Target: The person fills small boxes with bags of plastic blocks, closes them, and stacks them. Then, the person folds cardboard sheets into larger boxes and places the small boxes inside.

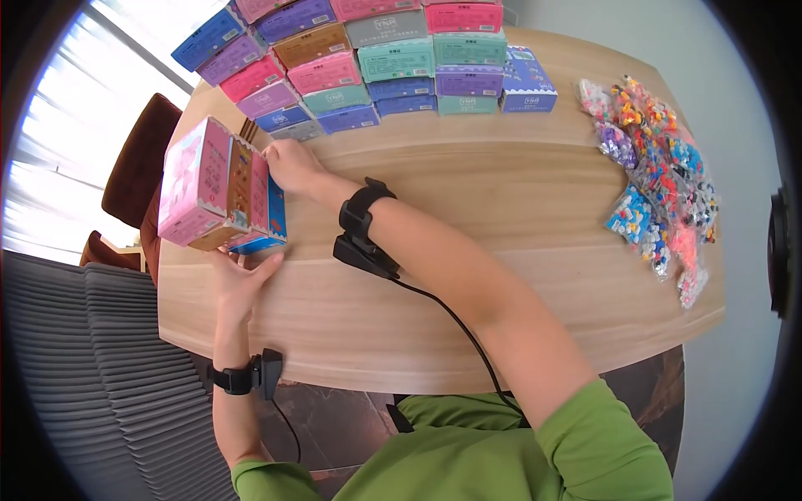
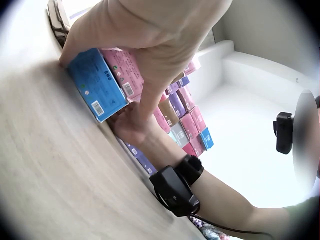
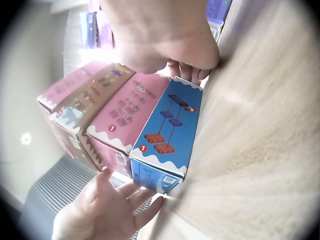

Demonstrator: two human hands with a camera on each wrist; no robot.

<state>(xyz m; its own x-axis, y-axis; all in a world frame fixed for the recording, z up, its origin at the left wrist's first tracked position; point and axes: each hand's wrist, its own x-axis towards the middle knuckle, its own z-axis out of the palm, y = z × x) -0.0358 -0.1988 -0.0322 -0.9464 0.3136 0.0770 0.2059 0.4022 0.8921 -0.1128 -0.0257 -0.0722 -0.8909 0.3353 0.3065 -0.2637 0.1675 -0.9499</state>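
Note:
A stack of several cardboard boxes stands at the table's left edge in the head view. Its lowest is a blue box (image 3: 169, 122); above lie a pink box (image 3: 131, 105), a brown box (image 3: 82, 107) and a top pink box (image 1: 190, 184). My left hand (image 1: 236, 288) is at the near end of the stack, fingers spread and mostly straight, some tips hidden behind the boxes. At the far end, my right hand (image 1: 294, 169) has its fingers curled against the blue box, low by the tabletop. Its thumb is hidden.
A tall wall of coloured boxes (image 1: 393, 63) stands along the table's back, with a single blue-purple box (image 1: 528, 79) at its right end. Bagged coloured small pieces (image 1: 660, 179) lie at the right. A dark red chair (image 1: 138, 163) stands beyond the left edge.

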